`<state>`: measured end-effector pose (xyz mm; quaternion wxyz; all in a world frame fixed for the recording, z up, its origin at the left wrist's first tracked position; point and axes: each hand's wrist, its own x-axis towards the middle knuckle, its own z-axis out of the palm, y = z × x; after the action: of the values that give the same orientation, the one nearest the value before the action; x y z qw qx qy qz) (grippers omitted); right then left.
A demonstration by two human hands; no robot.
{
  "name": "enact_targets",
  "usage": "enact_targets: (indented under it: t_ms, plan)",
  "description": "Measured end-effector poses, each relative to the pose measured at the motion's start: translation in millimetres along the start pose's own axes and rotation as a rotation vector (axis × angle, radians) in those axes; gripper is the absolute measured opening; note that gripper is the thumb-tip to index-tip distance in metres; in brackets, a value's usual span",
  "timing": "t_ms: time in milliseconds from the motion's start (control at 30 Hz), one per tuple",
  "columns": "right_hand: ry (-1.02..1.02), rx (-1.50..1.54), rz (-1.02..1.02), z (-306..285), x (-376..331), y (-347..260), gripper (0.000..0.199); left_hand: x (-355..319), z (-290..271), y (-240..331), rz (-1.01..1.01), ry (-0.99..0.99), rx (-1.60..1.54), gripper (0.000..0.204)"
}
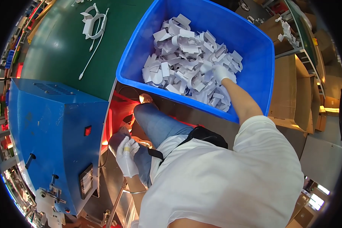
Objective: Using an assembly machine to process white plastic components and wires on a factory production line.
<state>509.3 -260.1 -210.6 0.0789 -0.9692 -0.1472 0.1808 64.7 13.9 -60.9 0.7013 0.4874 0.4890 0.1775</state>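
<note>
Two gloved hands are seen, well apart from each other. The right hand [222, 74] is sunk among the white parts [190, 57] heaped in the blue bin [254, 49]; its fingers are buried in the pile, so whether they are closed on a part cannot be told. The bare right forearm is stretched over the bin's near rim, and the white sleeve covers the shoulder below it. The left hand [126, 154] is held low beside the knee, clamped around a small yellowish piece [127, 149], of which only a tip is shown between the fingers. A thin bracelet [137, 192] is worn on the left wrist.

The knee in blue jeans [155, 121] is raised between the two hands, and a black strap [201, 136] is laid across the lap. Behind the left hand a red glow [116, 114] is given off from the opening under the desk, partly screened by the knee.

The view to the left is blocked by a blue machine [53, 121] with a red button [87, 130] on its side and white fittings at its lower end. Beyond it the green desk [60, 49] is spread, on which a white cable [95, 34] and a coiled white piece are laid. The bin is set against the desk's edge. Brown cartons [292, 91] are stacked to the right of the bin.
</note>
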Motion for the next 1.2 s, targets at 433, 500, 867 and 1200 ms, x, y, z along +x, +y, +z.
enact_targets:
  t_ms: [433, 500, 867, 1200]
  plan:
    - [0.657, 0.405, -1.500, -204, -200, -245, 0.037, -33, 106, 156, 0.344, -0.316, -0.001, 0.030]
    - [0.528, 0.530, -1.686, -200, -222, -269, 0.043, -44, 102, 171, 0.401, -0.172, -0.142, 0.024]
    - [0.273, 0.906, -1.980, -206, -309, -400, 0.022, -155, -65, 245, 1.240, 1.091, 0.504, 0.028]
    - [-0.078, 1.105, -1.792, -195, -371, -512, 0.025, -159, -159, 236, 1.157, 1.359, 0.690, 0.018]
